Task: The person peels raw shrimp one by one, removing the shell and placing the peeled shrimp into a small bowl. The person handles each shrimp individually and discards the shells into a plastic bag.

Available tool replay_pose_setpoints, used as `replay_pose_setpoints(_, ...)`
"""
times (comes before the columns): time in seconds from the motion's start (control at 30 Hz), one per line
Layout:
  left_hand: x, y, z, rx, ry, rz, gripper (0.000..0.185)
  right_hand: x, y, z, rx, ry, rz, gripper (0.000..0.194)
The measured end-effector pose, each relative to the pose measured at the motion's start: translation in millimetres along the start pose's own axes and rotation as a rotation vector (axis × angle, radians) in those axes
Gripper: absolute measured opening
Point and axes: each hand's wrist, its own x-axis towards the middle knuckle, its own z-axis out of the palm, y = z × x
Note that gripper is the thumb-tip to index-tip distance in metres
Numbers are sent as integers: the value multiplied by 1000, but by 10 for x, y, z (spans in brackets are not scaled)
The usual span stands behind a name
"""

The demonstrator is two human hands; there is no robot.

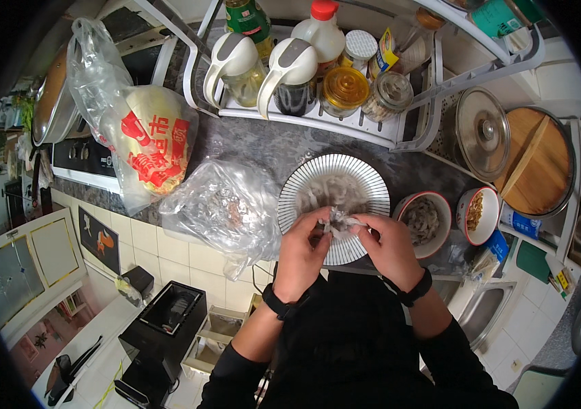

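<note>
A raw shrimp [340,225] is held between my left hand [304,250] and my right hand [390,248], above the near part of a striped plate [372,176]. Fingertips of both hands pinch it; its exact shape is partly hidden by them. Greyish raw shrimp [341,189] lie heaped on the plate behind my hands. Right of the plate, a red-rimmed bowl [441,240] contains peeled-looking grey shrimp [420,220]. Beyond it stands a smaller red-rimmed bowl [490,220] with small brown pieces [474,212] in it. A clear plastic bag [219,209] lies left of the plate.
Behind the plate, a white rack [306,125] carries oil dispensers [293,76], jars and bottles. A bagged cabbage [160,133] sits by the stove [91,158] at left. At right are a pot lid [485,133], a wooden lid or board [541,158] and a sink [485,312].
</note>
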Motion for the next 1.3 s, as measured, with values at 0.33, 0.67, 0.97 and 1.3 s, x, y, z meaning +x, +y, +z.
replay_pose_setpoints(0.33, -130, 178, -3, 520, -44, 224, 26, -65, 89, 35, 168, 44, -120, 22)
replay_pose_setpoints(0.67, -76, 220, 181, 317, 145, 338, 26, -114, -175, 27, 865, -199, 373, 41)
replay_pose_setpoints(0.97, -65, 162, 133, 370, 132, 430, 19, -135, -235, 18, 826, -175, 369, 45)
replay_pose_setpoints(1.3, -49, 232, 93, 285, 136, 356, 32, -139, -75, -66, 1158, -276, 401, 40)
